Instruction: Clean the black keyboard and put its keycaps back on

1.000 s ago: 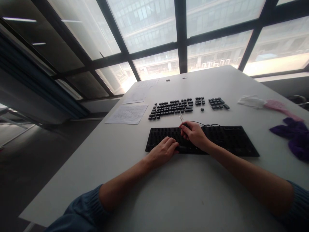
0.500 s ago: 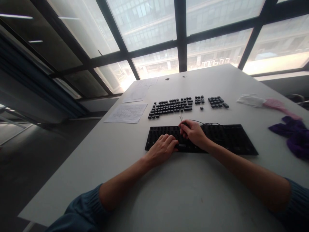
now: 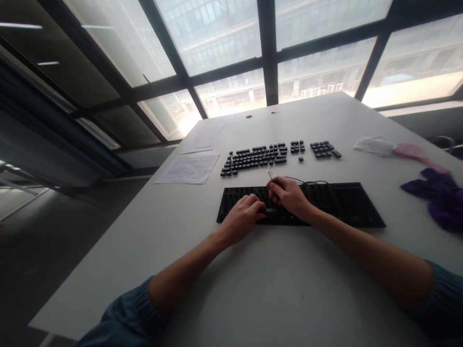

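A black keyboard (image 3: pixel 347 205) lies flat on the white table, many of its keys removed. My left hand (image 3: pixel 243 218) rests on its front left part, fingers curled down and thumb at the front edge, gripping there. Dark keyboard surface shows between the fingertips and thumb. Over the middle of the keyboard, my right hand (image 3: pixel 287 195) is closed around a keycap puller (image 3: pixel 269 173); its pale, thin prongs point up and away from me, and the fist hides its handle. Behind the keyboard, loose black keycaps (image 3: pixel 253 158) lie in keyboard order, in separate groups.
Paper sheets (image 3: pixel 188 168) lie at the left of the table (image 3: pixel 289 279). On the right are a white cloth (image 3: pixel 374 145), a pink brush-like thing (image 3: pixel 408 150) and a purple cloth (image 3: pixel 444 202). A black cable (image 3: pixel 314 182) runs behind the keyboard. Windows stand beyond the table.
My left fingers have curled slightly more, and the thumb shows more clearly apart from them. My right hand keeps the puller in nearly the same place. The view has shifted slightly.
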The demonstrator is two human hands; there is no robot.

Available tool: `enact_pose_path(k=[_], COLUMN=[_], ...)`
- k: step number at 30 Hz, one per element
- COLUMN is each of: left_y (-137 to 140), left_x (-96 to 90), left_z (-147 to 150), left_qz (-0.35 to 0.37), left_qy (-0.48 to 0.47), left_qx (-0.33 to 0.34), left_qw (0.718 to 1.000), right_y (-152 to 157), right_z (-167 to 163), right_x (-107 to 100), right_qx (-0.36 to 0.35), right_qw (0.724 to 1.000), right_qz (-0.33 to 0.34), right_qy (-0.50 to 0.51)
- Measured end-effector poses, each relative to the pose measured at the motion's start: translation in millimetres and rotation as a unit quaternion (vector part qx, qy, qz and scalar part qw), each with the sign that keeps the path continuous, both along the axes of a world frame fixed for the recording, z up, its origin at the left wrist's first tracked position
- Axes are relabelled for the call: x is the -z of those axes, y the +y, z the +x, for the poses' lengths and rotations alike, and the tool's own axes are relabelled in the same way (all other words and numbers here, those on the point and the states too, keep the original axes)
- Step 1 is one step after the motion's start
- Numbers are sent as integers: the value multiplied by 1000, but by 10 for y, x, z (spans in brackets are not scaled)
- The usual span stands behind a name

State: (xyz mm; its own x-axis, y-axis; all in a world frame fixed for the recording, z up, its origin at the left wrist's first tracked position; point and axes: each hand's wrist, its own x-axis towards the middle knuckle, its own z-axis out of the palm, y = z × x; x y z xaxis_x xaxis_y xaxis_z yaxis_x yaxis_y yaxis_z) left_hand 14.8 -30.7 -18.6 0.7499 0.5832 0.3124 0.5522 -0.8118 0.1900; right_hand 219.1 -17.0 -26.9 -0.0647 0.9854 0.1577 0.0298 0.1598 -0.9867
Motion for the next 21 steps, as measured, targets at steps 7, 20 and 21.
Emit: enact_pose_path(k=[7,20,21], left_y=[6,-109,-110], left_x=[-40,-62,-58], left_z=[26,-80,-77], left_qz=[-31,-62,-62], left_qy=[-41,-32,-34], left_qx=[-15,48,46], left_qw=[999,996,996], right_y=[1,-9,-10], right_z=[2,7,5], right_x=[-3,-17,-20], right_qx=[2,4,4], right_qw=[1000,1000,1000], right_qz=[4,-6,-6], right_qy=[-2,5,4])
